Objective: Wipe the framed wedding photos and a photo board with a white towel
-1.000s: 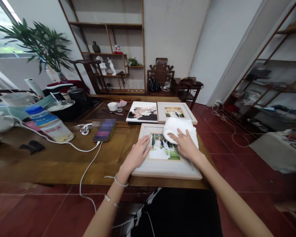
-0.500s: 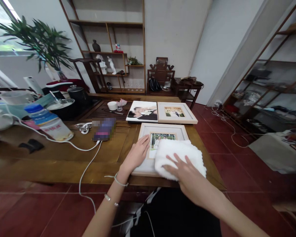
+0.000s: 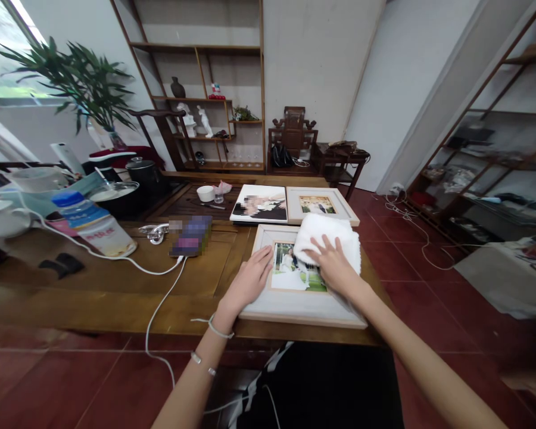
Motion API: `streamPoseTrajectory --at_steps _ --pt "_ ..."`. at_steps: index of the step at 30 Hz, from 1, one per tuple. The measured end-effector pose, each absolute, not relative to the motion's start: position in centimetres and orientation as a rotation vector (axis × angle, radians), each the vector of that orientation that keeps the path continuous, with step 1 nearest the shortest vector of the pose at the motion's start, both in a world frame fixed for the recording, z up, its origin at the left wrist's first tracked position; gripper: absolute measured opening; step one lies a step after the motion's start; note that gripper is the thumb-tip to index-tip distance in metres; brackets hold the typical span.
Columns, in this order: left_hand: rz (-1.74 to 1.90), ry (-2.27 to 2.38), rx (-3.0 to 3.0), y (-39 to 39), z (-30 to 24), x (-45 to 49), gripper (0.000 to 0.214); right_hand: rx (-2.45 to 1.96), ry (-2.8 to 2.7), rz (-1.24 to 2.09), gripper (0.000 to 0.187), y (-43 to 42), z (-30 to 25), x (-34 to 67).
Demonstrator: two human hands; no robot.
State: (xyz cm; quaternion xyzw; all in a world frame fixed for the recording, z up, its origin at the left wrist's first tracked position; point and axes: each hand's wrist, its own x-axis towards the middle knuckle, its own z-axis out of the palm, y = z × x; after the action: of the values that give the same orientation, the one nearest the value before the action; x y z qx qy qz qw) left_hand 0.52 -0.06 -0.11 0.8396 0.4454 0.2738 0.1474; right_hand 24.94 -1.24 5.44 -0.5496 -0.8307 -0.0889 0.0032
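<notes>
A light wooden picture frame (image 3: 290, 316) with a wide pale mat lies flat near the table's front edge. Its photo (image 3: 295, 277) shows a couple outdoors; the upper right part is covered. My left hand (image 3: 249, 280) rests open and flat on the frame's left side, fingers pointing away from me. A folded, fluffy white cloth (image 3: 326, 229) lies over the frame's upper right. On top of it my right hand (image 3: 337, 265) presses down with spread fingers; the thumb's tip is hard to make out. Some of the frame's right side is hidden by this hand and forearm.
Behind the frame lie a photo panel (image 3: 259, 204) and a second wooden frame (image 3: 346, 208). To the left are a phone (image 3: 191, 235) on a white cable, a blue-capped bottle (image 3: 100, 229), a white cup (image 3: 205, 193) and a dark pot (image 3: 142, 176).
My right hand has pushed the white cloth away from me, from the frame's lower right to its upper right, uncovering more of the photo. My left hand stays in place.
</notes>
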Motion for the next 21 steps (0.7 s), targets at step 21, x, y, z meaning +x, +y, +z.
streamPoseTrajectory --at_steps 21 --pt "0.743 1.29 2.407 -0.1 0.1 0.4 0.043 -1.728 -2.504 -0.286 0.073 1.0 5.5 27.2"
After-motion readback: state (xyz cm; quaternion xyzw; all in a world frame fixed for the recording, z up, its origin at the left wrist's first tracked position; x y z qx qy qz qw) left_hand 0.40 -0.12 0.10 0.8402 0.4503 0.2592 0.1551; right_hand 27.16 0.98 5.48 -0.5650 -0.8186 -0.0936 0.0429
